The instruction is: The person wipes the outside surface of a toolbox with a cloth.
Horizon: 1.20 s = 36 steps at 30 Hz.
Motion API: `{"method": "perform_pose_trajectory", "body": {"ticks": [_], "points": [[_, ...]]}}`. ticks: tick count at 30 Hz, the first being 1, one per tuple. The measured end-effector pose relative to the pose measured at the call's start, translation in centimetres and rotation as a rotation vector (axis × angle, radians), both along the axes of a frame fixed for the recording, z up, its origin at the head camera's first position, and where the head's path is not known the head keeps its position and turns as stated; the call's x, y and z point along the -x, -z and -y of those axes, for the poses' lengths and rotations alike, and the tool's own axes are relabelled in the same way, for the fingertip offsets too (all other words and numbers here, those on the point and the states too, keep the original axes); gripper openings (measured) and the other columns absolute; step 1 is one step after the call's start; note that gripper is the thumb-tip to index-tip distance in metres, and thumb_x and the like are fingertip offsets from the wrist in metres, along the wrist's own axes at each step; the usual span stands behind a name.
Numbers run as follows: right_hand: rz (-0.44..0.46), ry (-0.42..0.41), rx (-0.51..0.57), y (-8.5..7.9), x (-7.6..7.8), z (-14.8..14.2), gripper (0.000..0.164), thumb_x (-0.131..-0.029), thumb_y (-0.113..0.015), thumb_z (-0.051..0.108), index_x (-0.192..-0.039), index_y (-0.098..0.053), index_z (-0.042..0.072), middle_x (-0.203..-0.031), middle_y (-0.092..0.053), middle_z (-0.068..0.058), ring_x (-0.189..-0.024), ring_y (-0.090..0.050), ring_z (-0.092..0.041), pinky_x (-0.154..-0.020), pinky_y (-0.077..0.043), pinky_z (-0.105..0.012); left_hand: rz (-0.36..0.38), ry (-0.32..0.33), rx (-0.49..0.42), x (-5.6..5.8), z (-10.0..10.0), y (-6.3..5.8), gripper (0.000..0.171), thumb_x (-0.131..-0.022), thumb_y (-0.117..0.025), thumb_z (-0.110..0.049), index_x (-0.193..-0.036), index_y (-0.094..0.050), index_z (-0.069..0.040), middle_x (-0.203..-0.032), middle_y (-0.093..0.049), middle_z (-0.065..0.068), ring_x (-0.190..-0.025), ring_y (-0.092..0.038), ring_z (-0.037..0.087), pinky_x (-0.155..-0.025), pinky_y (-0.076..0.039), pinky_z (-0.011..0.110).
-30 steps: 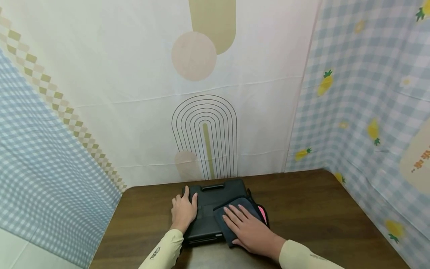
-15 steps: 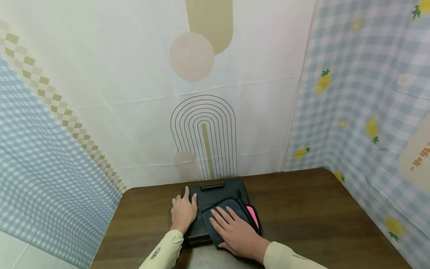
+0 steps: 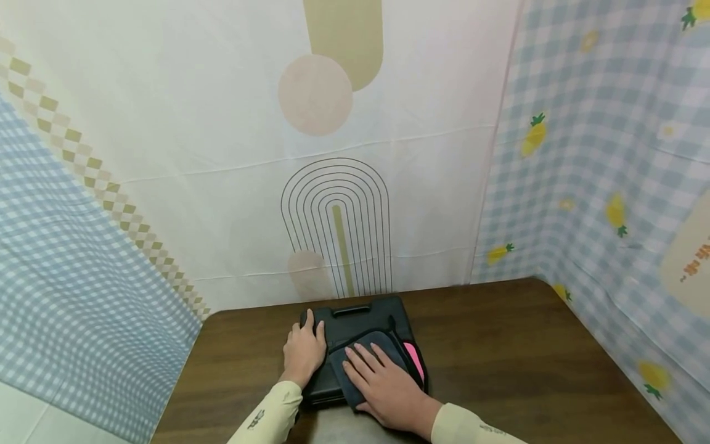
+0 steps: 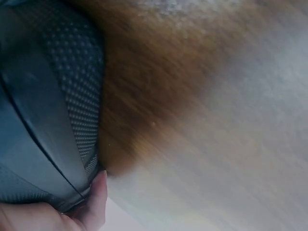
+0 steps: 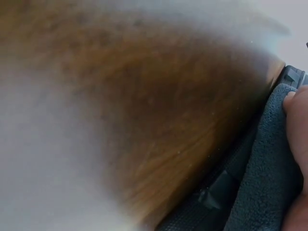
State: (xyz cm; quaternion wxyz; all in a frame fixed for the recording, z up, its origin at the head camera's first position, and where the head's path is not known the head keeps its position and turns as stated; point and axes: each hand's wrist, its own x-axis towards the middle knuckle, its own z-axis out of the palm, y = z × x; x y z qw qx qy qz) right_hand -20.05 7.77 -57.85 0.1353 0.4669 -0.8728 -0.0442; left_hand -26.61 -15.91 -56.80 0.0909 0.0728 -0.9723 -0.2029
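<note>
A black hard carrying case [image 3: 363,320] with a handle lies flat near the table's back edge. My left hand [image 3: 302,353] holds its left side, thumb over the lid; in the left wrist view the fingers [image 4: 96,202] bend round the edge of the case [image 4: 48,110]. Under my right hand [image 3: 385,388], whose fingers lie straight, a dark grey plush cleaning cloth [image 3: 383,340] with black edging is pressed on the lid's right half. A pink patch [image 3: 413,359] shows at the cloth's right. In the right wrist view the cloth [image 5: 262,163] drapes over the case's front.
The case stands on a brown wooden table [image 3: 499,345]. Behind it hangs a white patterned curtain [image 3: 233,216]. Blue checked cloth hangs at the left [image 3: 83,259] and right [image 3: 599,154].
My right hand has slid the cloth left and slightly toward me across the lid, showing more of the pink patch. The left hand and case have stayed in place.
</note>
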Motion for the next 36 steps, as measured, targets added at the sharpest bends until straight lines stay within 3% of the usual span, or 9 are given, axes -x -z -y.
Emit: {"method": "perform_pose_trajectory", "body": {"ticks": [9, 18, 25, 28, 32, 34, 36], "points": [[0.031, -0.008, -0.005, -0.4, 0.0, -0.4, 0.081, -0.11, -0.042, 0.064, -0.173, -0.018, 0.02, -0.181, -0.022, -0.005, -0.167, -0.028, -0.025, -0.129, -0.037, -0.054, -0.024, 0.039, -0.029, 0.0, 0.5, 0.0, 0.058, -0.114, -0.048, -0.038, -0.162, -0.046, -0.006, -0.143, -0.059, 0.038, -0.127, -0.062, 0.055, -0.099, -0.056, 0.065], [-0.006, -0.018, 0.025, -0.4, -0.3, -2.0, 0.085, -0.107, -0.057, 0.056, -0.174, -0.016, 0.023, -0.181, -0.023, -0.001, -0.166, -0.029, -0.022, -0.127, -0.04, -0.052, -0.015, 0.064, -0.035, 0.0, 0.6, -0.4, 0.057, -0.115, -0.045, -0.036, -0.164, -0.043, -0.006, -0.147, -0.057, 0.039, -0.133, -0.058, 0.056, -0.106, -0.053, 0.066], [-0.002, 0.01, 0.037, -0.6, -0.8, -5.4, 0.088, -0.105, -0.062, 0.054, -0.174, -0.017, 0.024, -0.18, -0.023, 0.001, -0.165, -0.032, -0.021, -0.126, -0.041, -0.052, -0.021, 0.083, -0.037, -0.1, 0.4, -0.3, 0.055, -0.115, -0.045, -0.031, -0.163, -0.044, -0.004, -0.146, -0.057, 0.04, -0.134, -0.058, 0.057, -0.108, -0.051, 0.065], [0.013, 0.037, 0.073, -0.1, -0.9, -7.5, 0.088, -0.104, -0.063, 0.053, -0.174, -0.017, 0.025, -0.181, -0.023, 0.003, -0.165, -0.032, -0.021, -0.131, -0.032, -0.048, -0.031, 0.092, -0.045, -0.1, 0.4, -0.2, 0.055, -0.115, -0.045, -0.031, -0.163, -0.044, -0.003, -0.145, -0.058, 0.04, -0.134, -0.058, 0.056, -0.109, -0.051, 0.065], [0.072, 0.092, 0.155, 0.8, -1.1, -9.7, 0.092, -0.101, -0.07, 0.048, -0.173, -0.017, 0.027, -0.18, -0.023, 0.004, -0.165, -0.032, -0.022, -0.138, -0.003, -0.031, -0.026, 0.111, -0.036, 0.0, 0.3, 0.1, 0.055, -0.116, -0.044, -0.031, -0.163, -0.043, -0.003, -0.144, -0.058, 0.04, -0.133, -0.058, 0.057, -0.11, -0.05, 0.065], [0.097, 0.112, 0.19, 1.2, -1.2, -10.2, 0.095, -0.099, -0.074, 0.044, -0.173, -0.017, 0.026, -0.181, -0.022, 0.004, -0.164, -0.032, -0.024, -0.138, -0.005, -0.029, -0.02, 0.117, -0.028, 0.1, 0.3, 0.2, 0.055, -0.116, -0.042, -0.031, -0.164, -0.042, -0.003, -0.145, -0.058, 0.04, -0.134, -0.058, 0.056, -0.111, -0.05, 0.065], [0.118, 0.122, 0.216, 1.4, -1.2, -10.4, 0.097, -0.099, -0.076, 0.041, -0.174, -0.017, 0.026, -0.181, -0.02, 0.004, -0.165, -0.031, -0.025, -0.137, -0.021, -0.035, -0.024, 0.118, -0.014, 0.1, 0.3, 0.2, 0.055, -0.116, -0.042, -0.03, -0.164, -0.042, -0.003, -0.144, -0.059, 0.04, -0.133, -0.059, 0.056, -0.11, -0.05, 0.064]]}}
